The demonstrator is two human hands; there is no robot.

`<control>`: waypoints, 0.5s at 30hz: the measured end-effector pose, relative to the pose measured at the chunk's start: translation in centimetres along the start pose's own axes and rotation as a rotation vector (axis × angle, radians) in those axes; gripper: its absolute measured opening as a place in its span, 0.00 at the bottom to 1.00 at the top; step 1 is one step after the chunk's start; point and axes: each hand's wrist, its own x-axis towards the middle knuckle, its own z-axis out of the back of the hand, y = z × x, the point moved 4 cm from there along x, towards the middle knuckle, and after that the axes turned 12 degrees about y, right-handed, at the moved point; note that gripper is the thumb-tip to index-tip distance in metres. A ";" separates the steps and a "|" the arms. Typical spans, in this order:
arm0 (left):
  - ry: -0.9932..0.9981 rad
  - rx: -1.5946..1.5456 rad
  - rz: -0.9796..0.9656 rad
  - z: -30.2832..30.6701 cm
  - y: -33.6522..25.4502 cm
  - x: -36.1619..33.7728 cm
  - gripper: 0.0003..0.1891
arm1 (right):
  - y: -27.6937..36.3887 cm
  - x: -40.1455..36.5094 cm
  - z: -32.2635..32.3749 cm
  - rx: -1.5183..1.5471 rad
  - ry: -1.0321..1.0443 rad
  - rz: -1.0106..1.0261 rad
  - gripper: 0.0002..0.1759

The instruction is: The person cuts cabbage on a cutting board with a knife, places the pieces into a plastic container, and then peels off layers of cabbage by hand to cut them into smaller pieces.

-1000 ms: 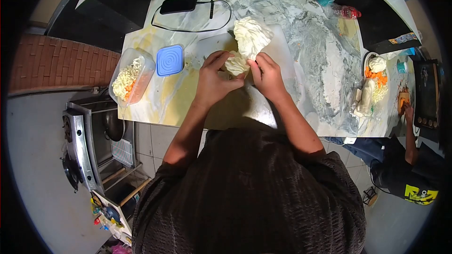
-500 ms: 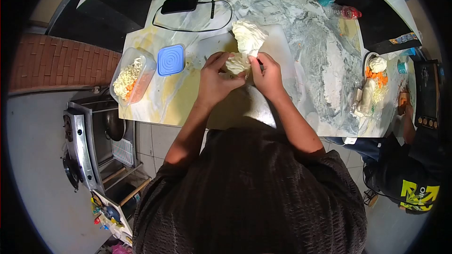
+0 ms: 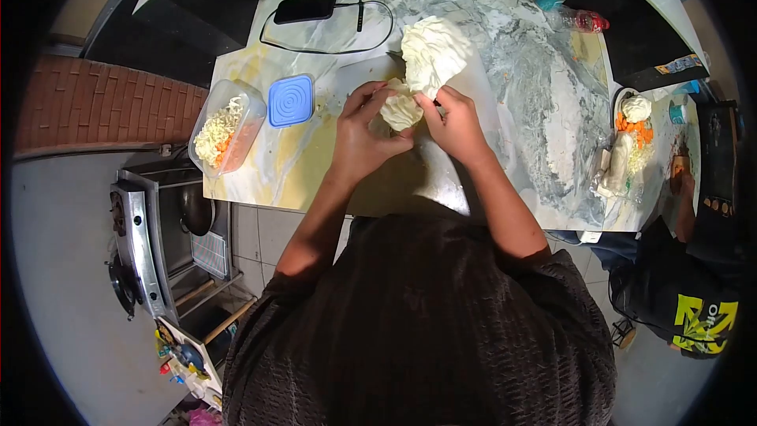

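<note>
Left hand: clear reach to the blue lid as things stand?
Probably yes: nothing bulky stands between the left hand and the blue lid, but that hand is holding the small cabbage piece.

The marbled tabletop is brightly lit, fisheye distortion bows its edges, and the corners go black.

Crinkled, matt cabbage leaf; smooth, marble-look tabletop
</note>
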 end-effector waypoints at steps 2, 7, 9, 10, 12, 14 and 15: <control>-0.003 0.000 -0.002 -0.3 0.3 -0.1 0.29 | 0.1 0.0 -0.1 -0.067 -0.007 -0.009 0.13; -0.019 -0.051 0.011 -0.4 0.4 0.0 0.28 | -1.4 -0.2 -1.1 0.100 -0.082 -0.116 0.12; 0.005 -0.004 0.006 -0.3 0.1 0.1 0.28 | -1.6 -0.3 -1.2 0.172 -0.092 -0.162 0.12; 0.002 -0.003 0.007 -0.4 0.2 0.2 0.28 | -1.8 -0.3 -1.2 0.245 -0.102 -0.209 0.12; -0.016 0.001 -0.008 -0.6 0.2 0.3 0.28 | -2.1 -0.4 -1.2 0.260 -0.087 -0.247 0.13; -0.020 0.002 -0.007 -0.7 0.1 0.3 0.28 | -2.3 -0.4 -1.1 0.273 -0.073 -0.286 0.14; -0.023 0.005 -0.004 -0.8 0.0 0.3 0.28 | -2.4 -0.3 -1.2 0.298 -0.081 -0.295 0.14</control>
